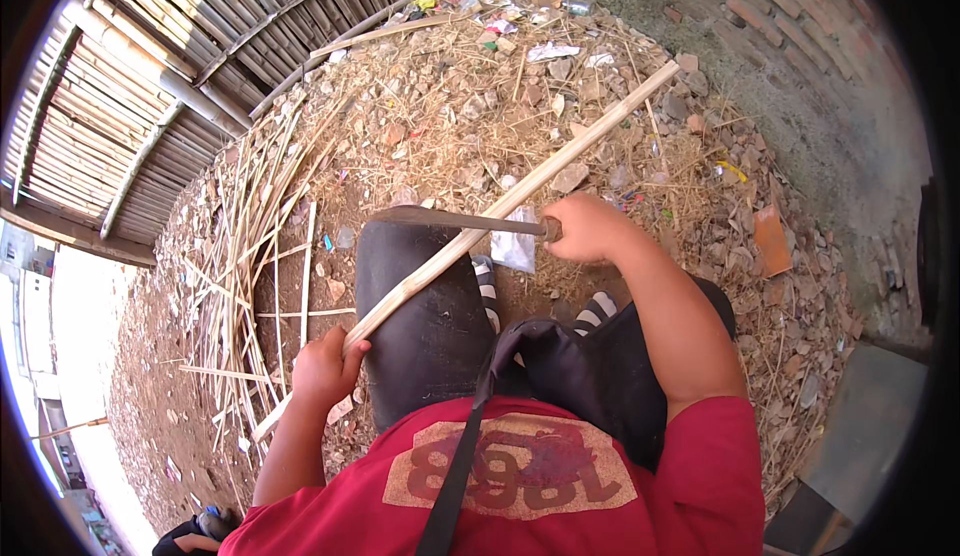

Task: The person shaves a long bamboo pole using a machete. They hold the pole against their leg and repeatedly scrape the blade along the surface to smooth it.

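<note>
Our left hand [322,364] is closed around the near end of the bamboo strip [520,196], which runs diagonally from low left, across our lap, to far right over the rubble. It lies across the black pad [420,326] on our left thigh, so the leg takes the load and the cloth likely shields it from the edge.

Our right hand [588,228] is clenched on the handle of the knife [450,220]. The blade points left and crosses the strip just beyond the knee, edge seemingly laid against the wood. One hand pins the stock, the other drives the blade: it looks like a shaving or splitting grip.

Thin slats [250,256] lie heaped on the dirt to our left, within easy reach of the holding hand. A bamboo fence [150,86] stands far left, a brick wall [800,46] far right, and litter [500,6] sits at the far end.
</note>
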A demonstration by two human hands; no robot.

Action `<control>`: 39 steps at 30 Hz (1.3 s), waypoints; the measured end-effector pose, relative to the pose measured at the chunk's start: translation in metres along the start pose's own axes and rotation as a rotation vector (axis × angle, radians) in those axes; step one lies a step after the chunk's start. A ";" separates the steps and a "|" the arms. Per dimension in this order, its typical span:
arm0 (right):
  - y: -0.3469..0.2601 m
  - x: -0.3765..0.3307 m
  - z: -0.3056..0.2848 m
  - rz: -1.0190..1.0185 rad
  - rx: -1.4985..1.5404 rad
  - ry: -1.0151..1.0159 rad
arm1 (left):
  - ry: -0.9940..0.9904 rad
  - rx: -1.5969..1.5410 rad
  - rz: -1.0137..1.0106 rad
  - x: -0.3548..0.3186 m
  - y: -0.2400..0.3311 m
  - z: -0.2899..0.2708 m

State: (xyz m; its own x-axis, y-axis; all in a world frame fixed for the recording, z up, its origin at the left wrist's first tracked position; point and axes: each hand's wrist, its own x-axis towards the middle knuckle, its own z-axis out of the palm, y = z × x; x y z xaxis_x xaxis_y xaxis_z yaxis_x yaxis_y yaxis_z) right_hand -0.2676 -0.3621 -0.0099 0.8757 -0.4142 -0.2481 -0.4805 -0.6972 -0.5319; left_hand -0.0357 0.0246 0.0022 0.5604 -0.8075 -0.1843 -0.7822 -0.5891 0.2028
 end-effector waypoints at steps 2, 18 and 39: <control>0.039 0.002 0.011 0.117 0.114 -0.026 | 0.003 0.033 0.006 0.004 0.001 0.004; 0.055 0.000 -0.016 0.217 0.123 0.044 | 0.051 0.068 0.049 0.011 0.002 -0.006; 0.071 -0.014 -0.031 0.181 0.197 0.158 | -0.003 -0.068 -0.002 0.013 0.001 -0.004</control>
State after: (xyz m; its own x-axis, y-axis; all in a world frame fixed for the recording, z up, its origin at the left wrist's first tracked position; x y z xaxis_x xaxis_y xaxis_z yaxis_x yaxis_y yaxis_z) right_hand -0.3157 -0.4239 -0.0195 0.7511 -0.6178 -0.2328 -0.5962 -0.4832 -0.6412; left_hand -0.0281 0.0136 0.0036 0.5607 -0.8065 -0.1875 -0.7610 -0.5912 0.2672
